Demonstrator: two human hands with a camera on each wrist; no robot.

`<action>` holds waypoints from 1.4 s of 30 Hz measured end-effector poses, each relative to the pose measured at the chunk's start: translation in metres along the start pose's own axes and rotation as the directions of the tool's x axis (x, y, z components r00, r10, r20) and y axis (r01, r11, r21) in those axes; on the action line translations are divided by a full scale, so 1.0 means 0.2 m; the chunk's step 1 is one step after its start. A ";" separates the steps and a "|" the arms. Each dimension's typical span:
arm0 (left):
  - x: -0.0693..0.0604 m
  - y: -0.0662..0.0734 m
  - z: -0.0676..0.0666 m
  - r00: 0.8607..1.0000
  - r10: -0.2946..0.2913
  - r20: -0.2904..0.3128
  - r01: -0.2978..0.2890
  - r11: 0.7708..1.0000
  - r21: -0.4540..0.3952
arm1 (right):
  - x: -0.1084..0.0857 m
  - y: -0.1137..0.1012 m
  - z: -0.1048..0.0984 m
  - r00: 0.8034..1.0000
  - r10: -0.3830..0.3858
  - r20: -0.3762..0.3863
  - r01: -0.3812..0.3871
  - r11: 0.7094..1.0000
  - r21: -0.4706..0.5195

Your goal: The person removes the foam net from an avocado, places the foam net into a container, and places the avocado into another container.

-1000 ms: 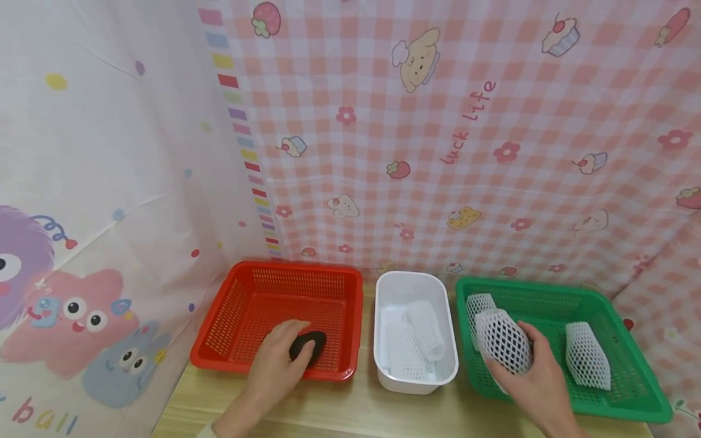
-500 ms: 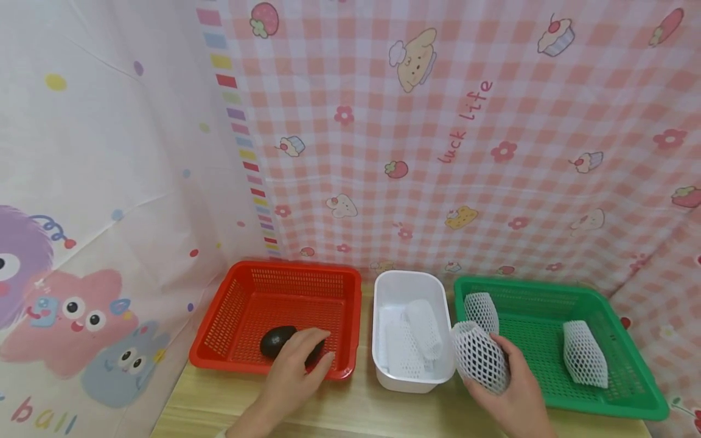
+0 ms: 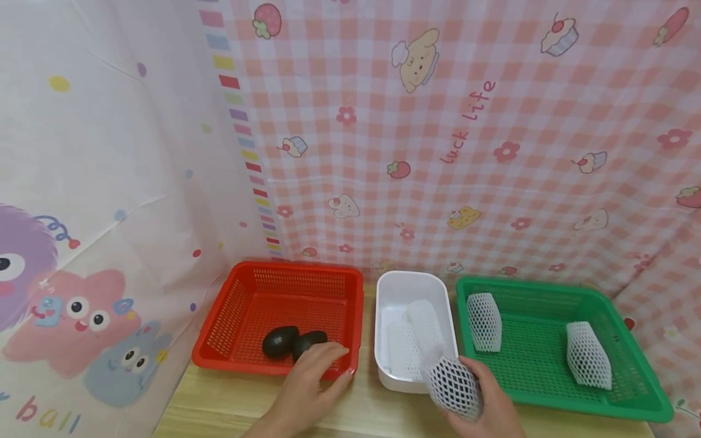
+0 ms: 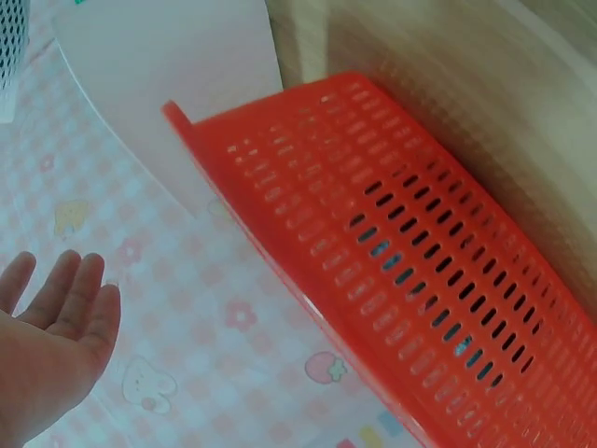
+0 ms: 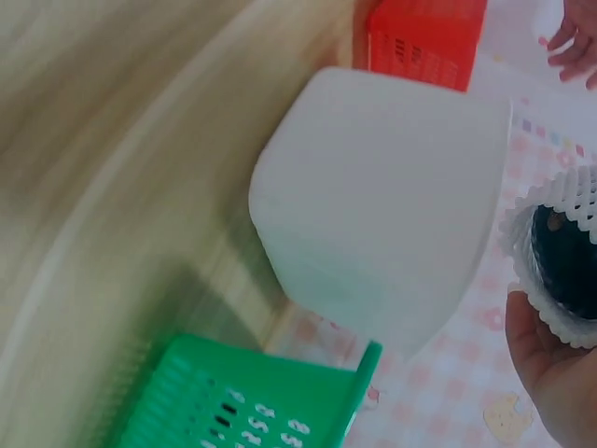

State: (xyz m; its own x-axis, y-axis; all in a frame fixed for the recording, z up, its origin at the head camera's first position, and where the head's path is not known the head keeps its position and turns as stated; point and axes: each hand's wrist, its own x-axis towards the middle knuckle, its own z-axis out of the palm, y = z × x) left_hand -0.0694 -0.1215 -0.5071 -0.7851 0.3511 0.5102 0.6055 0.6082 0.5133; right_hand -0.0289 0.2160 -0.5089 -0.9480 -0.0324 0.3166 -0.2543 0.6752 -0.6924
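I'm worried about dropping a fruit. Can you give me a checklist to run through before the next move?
1. Right hand has a grip on the netted fruit: ok.
2. Its net is open at one end: ok, the right wrist view shows this.
3. Left hand is free: ok, it holds nothing.
4. Two dark fruits lie inside the red basket: ok.
5. White tub is empty: not ok, nets lie inside.
6. Netted fruit is unbruised: cannot tell.
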 end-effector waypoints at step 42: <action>-0.20 -0.04 0.44 0.944 0.151 0.294 -0.023 0.918 -0.396 | -0.14 0.37 0.45 0.798 -0.126 0.589 0.117 0.992 0.053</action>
State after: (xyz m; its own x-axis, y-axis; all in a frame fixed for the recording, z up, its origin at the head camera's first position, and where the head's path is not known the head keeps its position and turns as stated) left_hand -0.0539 -0.0778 -0.5926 -0.6880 0.6324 0.3561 0.6256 0.2682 0.7326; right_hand -0.0396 0.2008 -0.6282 -0.8376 -0.5447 -0.0422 -0.3730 0.6267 -0.6842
